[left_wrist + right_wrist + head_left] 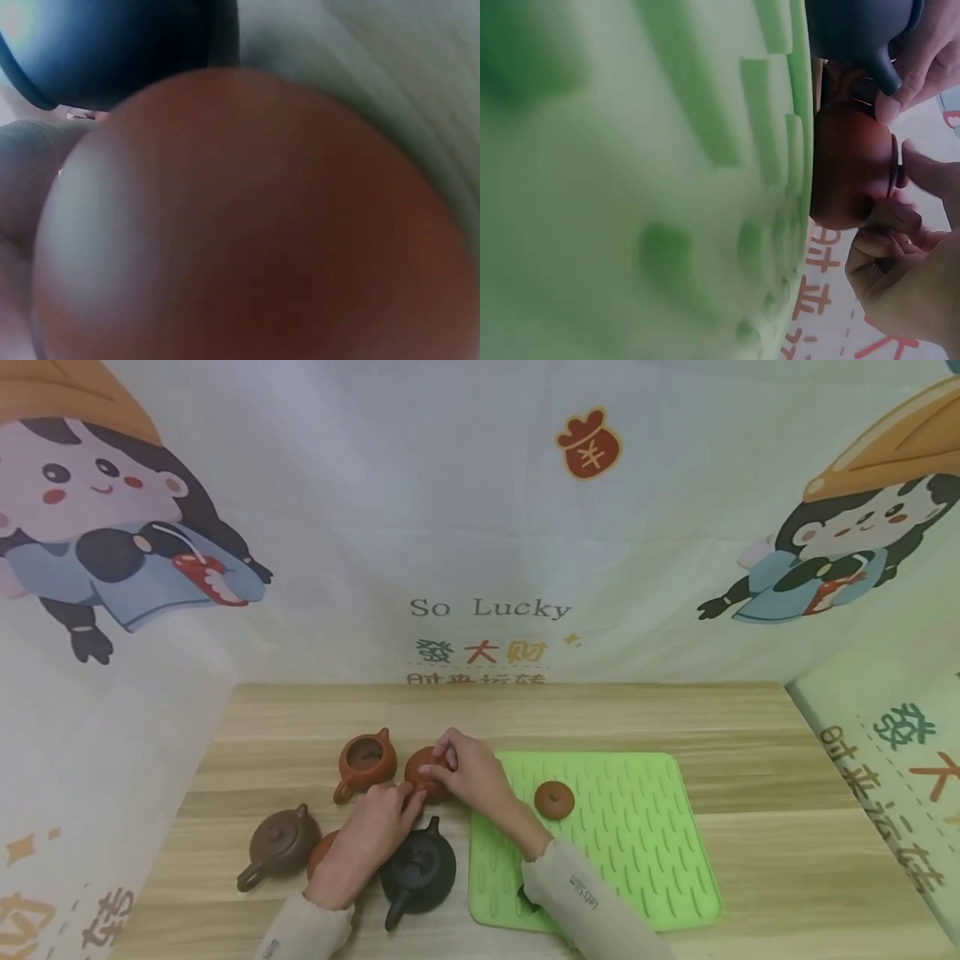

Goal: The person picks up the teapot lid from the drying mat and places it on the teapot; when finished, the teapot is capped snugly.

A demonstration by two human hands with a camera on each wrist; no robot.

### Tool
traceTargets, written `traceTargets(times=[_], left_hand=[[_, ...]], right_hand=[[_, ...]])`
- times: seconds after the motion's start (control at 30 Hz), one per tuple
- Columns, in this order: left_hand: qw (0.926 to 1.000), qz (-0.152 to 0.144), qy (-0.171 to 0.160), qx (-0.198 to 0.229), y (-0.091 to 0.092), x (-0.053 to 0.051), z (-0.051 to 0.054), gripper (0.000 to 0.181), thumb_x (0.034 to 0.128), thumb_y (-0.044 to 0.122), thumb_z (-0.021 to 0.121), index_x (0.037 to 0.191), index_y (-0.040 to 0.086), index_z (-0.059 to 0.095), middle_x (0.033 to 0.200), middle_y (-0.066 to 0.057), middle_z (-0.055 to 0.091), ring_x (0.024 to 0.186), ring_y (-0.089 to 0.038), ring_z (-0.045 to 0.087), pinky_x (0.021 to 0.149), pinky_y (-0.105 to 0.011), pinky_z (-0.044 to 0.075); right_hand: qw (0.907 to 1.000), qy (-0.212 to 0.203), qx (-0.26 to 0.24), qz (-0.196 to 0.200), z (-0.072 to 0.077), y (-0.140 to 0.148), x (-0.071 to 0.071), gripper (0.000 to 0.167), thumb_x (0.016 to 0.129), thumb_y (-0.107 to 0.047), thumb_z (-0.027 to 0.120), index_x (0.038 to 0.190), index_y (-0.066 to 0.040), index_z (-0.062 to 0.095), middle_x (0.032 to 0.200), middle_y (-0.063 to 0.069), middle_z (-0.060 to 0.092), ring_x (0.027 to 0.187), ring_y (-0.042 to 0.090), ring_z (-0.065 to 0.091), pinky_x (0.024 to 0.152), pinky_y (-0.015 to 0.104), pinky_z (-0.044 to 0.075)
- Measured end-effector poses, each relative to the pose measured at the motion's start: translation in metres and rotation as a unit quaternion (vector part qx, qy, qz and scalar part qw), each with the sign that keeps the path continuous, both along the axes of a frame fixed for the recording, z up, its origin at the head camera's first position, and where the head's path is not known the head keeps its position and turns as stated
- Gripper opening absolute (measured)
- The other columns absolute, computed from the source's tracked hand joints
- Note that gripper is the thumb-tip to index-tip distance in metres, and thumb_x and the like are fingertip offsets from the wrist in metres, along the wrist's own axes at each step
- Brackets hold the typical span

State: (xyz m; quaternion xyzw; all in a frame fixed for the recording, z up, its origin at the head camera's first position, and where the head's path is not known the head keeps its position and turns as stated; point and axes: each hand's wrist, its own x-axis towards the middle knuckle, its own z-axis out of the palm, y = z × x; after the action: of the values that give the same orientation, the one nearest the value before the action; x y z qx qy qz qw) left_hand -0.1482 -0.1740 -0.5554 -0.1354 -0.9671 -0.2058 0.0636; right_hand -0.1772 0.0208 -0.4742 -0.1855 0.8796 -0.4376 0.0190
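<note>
Both hands are at a reddish-brown clay teapot (422,774) standing just left of the green mat. My right hand (474,774) holds its lid (894,166), the thumb at the knob and curled fingers by the lid's edge. With thumb and fingertips, my left hand (369,828) pinches the pot at its handle side, covering most of the handle. A black teapot (427,881) stands close to the left hand. Under the left wrist another reddish-brown teapot (255,225) is partly hidden; it fills much of the left wrist view.
A lidless orange-brown teapot (382,767) stands at the back left, a dark brown lidded teapot (285,843) at the far left. On the green mat (630,860) lies a round brown lid (555,800). A black piece (527,898) is partly under the right sleeve.
</note>
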Motion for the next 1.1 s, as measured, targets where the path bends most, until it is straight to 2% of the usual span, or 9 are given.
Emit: traceTargets(times=[0.13, 0.27, 0.37, 0.47, 0.6, 0.73, 0.87, 1.0, 1.1], left_hand=[[0.9989, -0.003, 0.035, 0.030, -0.001, 0.009, 0.015, 0.041, 0.1089, 0.039, 0.072, 0.082, 0.009, 0.063, 0.070, -0.001, 0.052, 0.057, -0.011, 0.048, 0.049, -0.032, 0.041], [0.9956, 0.008, 0.045, 0.082, -0.003, 0.027, 0.063, 0.043, 0.1090, 0.039, 0.071, 0.089, 0.004, 0.058, 0.079, -0.007, 0.053, 0.060, -0.017, 0.050, 0.052, -0.036, 0.044], [0.9930, 0.035, 0.050, 0.102, -0.013, 0.034, 0.099, 0.027, 0.1080, 0.019, 0.073, 0.094, 0.000, 0.060, 0.085, -0.011, 0.056, 0.066, -0.020, 0.055, 0.055, -0.036, 0.049], [0.9916, 0.068, 0.055, 0.095, -0.033, 0.034, 0.114, 0.020, 0.1091, 0.011, 0.069, 0.096, -0.002, 0.062, 0.088, -0.016, 0.060, 0.072, -0.027, 0.061, 0.060, -0.039, 0.053], [0.9912, 0.100, 0.033, 0.080, -0.059, 0.032, 0.119, 0.022, 0.1097, 0.011, 0.066, 0.099, -0.007, 0.062, 0.092, -0.025, 0.064, 0.080, -0.037, 0.066, 0.068, -0.051, 0.057], [0.9925, 0.102, 0.007, 0.066, -0.072, 0.033, 0.116, 0.026, 0.1095, 0.013, 0.067, 0.104, -0.012, 0.063, 0.091, -0.027, 0.064, 0.077, -0.037, 0.067, 0.067, -0.053, 0.057], [0.9944, 0.088, -0.012, 0.057, -0.073, 0.034, 0.113, 0.031, 0.1099, 0.018, 0.069, 0.106, -0.013, 0.065, 0.092, -0.027, 0.065, 0.077, -0.036, 0.068, 0.068, -0.053, 0.059], [0.9964, 0.069, -0.017, 0.046, -0.070, 0.034, 0.109, 0.034, 0.1093, 0.021, 0.072, 0.105, -0.013, 0.068, 0.093, -0.027, 0.066, 0.078, -0.036, 0.068, 0.070, -0.055, 0.058], [0.9974, 0.057, -0.001, 0.043, -0.073, 0.029, 0.095, 0.037, 0.1098, 0.026, 0.071, 0.102, -0.011, 0.069, 0.089, -0.024, 0.065, 0.075, -0.035, 0.065, 0.068, -0.055, 0.056]], right_hand=[[0.9998, 0.010, -0.005, 0.015, 0.000, 0.013, 0.008, 0.030, 0.102, -0.027, 0.082, 0.117, -0.003, 0.070, 0.080, -0.001, 0.059, 0.068, 0.003, 0.047, 0.064, 0.023, 0.043], [0.9997, -0.015, -0.018, 0.009, 0.000, 0.045, 0.023, 0.021, 0.106, -0.022, 0.076, 0.114, -0.002, 0.072, 0.080, 0.001, 0.066, 0.067, 0.002, 0.051, 0.063, 0.023, 0.046], [0.9991, -0.034, -0.022, -0.009, 0.004, 0.077, 0.033, 0.017, 0.108, -0.018, 0.073, 0.112, -0.001, 0.073, 0.081, 0.005, 0.068, 0.065, 0.003, 0.052, 0.060, 0.022, 0.046], [0.9977, -0.053, -0.028, -0.034, 0.013, 0.109, 0.039, 0.017, 0.109, -0.016, 0.071, 0.113, 0.000, 0.073, 0.085, 0.009, 0.070, 0.062, 0.003, 0.049, 0.057, 0.022, 0.043], [0.9942, -0.065, -0.043, -0.074, 0.023, 0.143, 0.043, 0.015, 0.110, -0.012, 0.068, 0.116, 0.000, 0.072, 0.092, 0.011, 0.068, 0.064, 0.008, 0.054, 0.058, 0.024, 0.044], [0.9904, -0.076, -0.061, -0.098, 0.020, 0.165, 0.043, 0.017, 0.111, -0.011, 0.066, 0.119, 0.003, 0.072, 0.100, 0.012, 0.068, 0.087, 0.018, 0.072, 0.071, 0.025, 0.052], [0.9872, -0.095, -0.080, -0.099, 0.013, 0.176, 0.045, 0.020, 0.111, -0.011, 0.067, 0.120, 0.006, 0.070, 0.104, 0.016, 0.068, 0.096, 0.024, 0.075, 0.077, 0.028, 0.058], [0.9901, -0.095, -0.063, -0.081, 0.006, 0.179, 0.046, 0.013, 0.109, -0.006, 0.066, 0.116, 0.004, 0.071, 0.103, 0.015, 0.071, 0.093, 0.020, 0.071, 0.078, 0.028, 0.057], [0.9938, -0.091, -0.033, -0.054, 0.002, 0.180, 0.046, 0.010, 0.107, -0.005, 0.069, 0.113, 0.001, 0.073, 0.100, 0.011, 0.072, 0.089, 0.015, 0.067, 0.077, 0.026, 0.055]])
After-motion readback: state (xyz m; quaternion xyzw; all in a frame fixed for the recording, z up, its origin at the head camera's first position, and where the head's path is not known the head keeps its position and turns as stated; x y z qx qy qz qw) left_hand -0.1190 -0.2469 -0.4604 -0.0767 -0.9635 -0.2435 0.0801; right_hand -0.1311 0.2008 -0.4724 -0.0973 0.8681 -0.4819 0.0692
